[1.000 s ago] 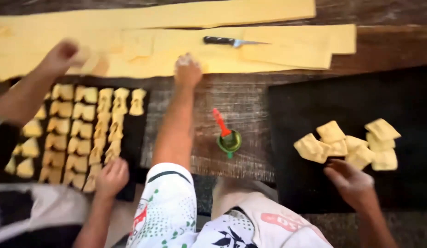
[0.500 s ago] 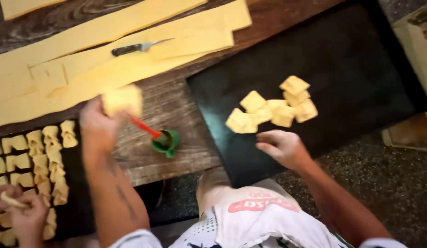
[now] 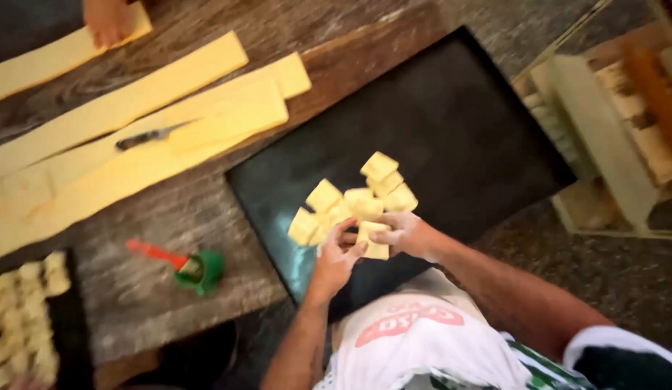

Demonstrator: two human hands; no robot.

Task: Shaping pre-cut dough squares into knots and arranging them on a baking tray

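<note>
Both my hands meet over the near edge of a black tray (image 3: 459, 123). My left hand (image 3: 336, 256) and my right hand (image 3: 405, 235) together hold one pale yellow dough square (image 3: 372, 242), fingers pinching its edges. Just beyond them on the tray lies a small heap of folded dough pieces (image 3: 354, 198).
Long strips of rolled dough (image 3: 134, 144) lie across the wooden table at the left, with a knife (image 3: 144, 136) on them. A green cup with a red-handled brush (image 3: 195, 267) stands nearer. Another person's hand (image 3: 108, 20) rests on a strip at the top left. A second tray of filled pieces (image 3: 25, 318) is at the lower left. A wooden crate (image 3: 618, 123) stands at the right.
My left hand carried a dough square from the strips across to the black tray. My right hand came in to meet it. The view swung right.
</note>
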